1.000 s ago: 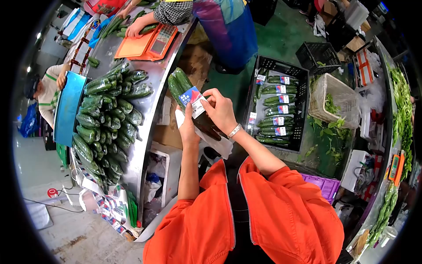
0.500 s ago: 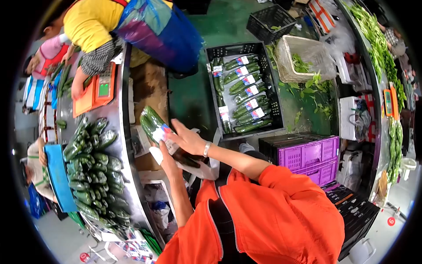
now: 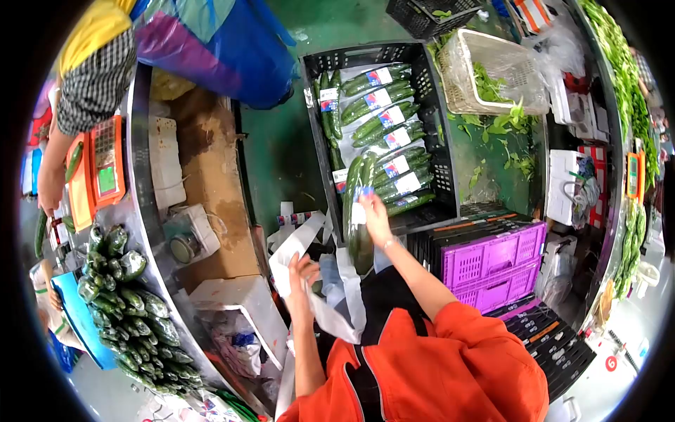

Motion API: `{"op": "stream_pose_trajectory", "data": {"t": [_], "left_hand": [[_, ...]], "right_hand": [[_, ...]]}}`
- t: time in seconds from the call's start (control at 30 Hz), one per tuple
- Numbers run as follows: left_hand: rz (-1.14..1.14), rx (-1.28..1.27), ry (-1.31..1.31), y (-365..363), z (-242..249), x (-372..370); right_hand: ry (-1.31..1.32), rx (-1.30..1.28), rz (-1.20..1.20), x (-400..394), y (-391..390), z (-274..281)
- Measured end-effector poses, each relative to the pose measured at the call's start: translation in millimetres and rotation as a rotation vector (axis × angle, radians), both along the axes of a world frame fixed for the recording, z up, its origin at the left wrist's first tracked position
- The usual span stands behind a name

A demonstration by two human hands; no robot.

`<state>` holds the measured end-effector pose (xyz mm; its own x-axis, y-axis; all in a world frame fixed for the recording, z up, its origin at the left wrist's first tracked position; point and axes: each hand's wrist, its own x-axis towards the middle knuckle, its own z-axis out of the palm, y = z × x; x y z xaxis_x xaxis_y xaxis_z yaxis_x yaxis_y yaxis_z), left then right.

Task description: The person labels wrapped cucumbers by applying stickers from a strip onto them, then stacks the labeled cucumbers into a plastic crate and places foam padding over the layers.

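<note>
- Workbench [image 3: 142, 225] of bare metal runs down the left side, bearing a co-worker's orange scale [image 3: 84, 183] and a heap of film-wrapped cucumbers [image 3: 130, 309].
- Black crate [image 3: 437, 119] sits in the middle, holding labelled packs [image 3: 394, 137] side by side in a column, with more along its left wall.
- Blue plastic apron [image 3: 211, 49] hangs on the co-worker beyond the workbench.
- Purple crates [image 3: 496, 260] are stacked near the black crate's lower right corner.
- White basket [image 3: 492, 107], with green leaves inside, stands just right of the black crate.
- White strip [image 3: 285, 257] trails in front of the person's orange jacket.
- Cucumber pack [image 3: 360, 246] is tilted over the black crate's near left corner, its lower end outside the rim; whether it touches the rim cannot be told.
- Right hand [image 3: 376, 218] has its fingers close together, pinching that pack beside its label.
- Left hand [image 3: 300, 281] is at the white strip, fingers curled and slightly apart; whether they pinch it cannot be told.
</note>
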<state>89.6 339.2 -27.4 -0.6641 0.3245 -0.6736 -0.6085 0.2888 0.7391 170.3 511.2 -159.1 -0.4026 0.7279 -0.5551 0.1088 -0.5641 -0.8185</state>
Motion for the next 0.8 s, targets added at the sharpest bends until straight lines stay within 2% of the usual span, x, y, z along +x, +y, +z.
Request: {"op": "stream_pose_trajectory", "data": {"t": [0.07,0.17,0.23,0.33,0.5,0.53,0.6,0.63,0.73,0.8], "left_hand": [[0.010,-0.109,-0.046,-25,-12,12],[0.007,-0.202,-0.120,-55,-24,31],[0.016,-0.223,-0.149,-63,-28,42],[0.041,-0.262,-0.194,-70,-33,53],[0.017,-0.293,-0.191,-72,-35,65],[0.095,-0.276,-0.259,-77,-40,69],[0.195,-0.216,-0.339,-89,-50,79],[0.191,-0.208,-0.343,-84,-49,78],[0.384,-0.099,-0.328,-65,-35,76],[0.456,0.039,-0.302,-63,-31,75]], "right_hand": [[-0.269,0.318,0.077,-9,28,-60],[-0.359,0.393,0.068,-36,42,-136],[-0.505,0.362,0.223,-49,46,-165],[-0.563,0.377,0.244,-64,42,-196],[-0.568,0.468,0.275,-68,38,-219],[-0.566,0.396,0.314,-70,39,-210],[-0.647,0.424,0.297,-75,38,-202],[-0.677,0.457,0.278,-76,37,-201],[-0.763,0.442,0.280,-80,42,-192],[-0.815,0.443,0.270,-79,43,-179]]}}
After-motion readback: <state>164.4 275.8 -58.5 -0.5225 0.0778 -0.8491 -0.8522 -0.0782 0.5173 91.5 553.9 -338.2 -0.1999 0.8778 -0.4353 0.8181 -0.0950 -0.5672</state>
